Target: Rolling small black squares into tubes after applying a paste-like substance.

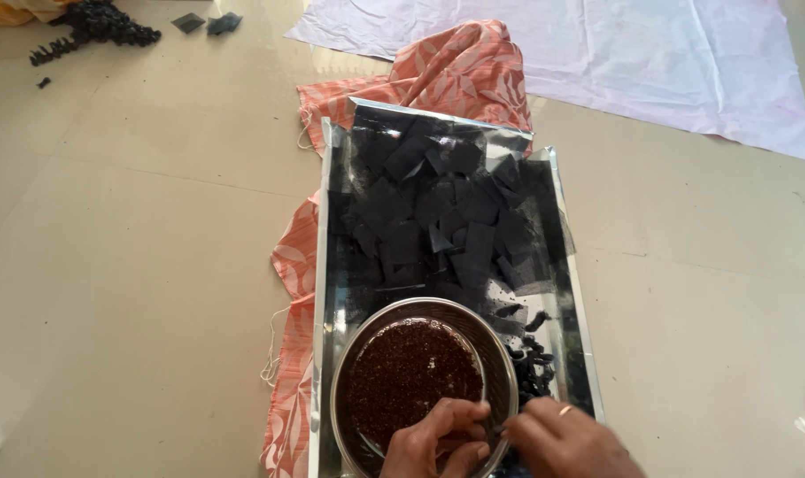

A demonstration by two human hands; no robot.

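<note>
A round metal bowl (pixel 358 354) filled with dark reddish-brown granular paste sits at the near end of a shiny rectangular metal tray (pixel 321 265). Several black square sheets (pixel 438 212) lie piled over the tray's far half. My left hand (pixel 433 443) reaches into the bowl's near side, fingers curled and pinched together on something small I cannot make out. My right hand (pixel 562 441), with a ring on one finger, meets the left at the bowl's near rim, fingertips pinched. Small rolled black pieces (pixel 534 358) lie on the tray right of the bowl.
The tray rests on an orange leaf-patterned cloth (pixel 460 75) on a beige tiled floor. A white sheet (pixel 615 53) is spread at the far right. A heap of black rolled pieces (pixel 101 25) and two dark squares (pixel 206 23) lie at the far left.
</note>
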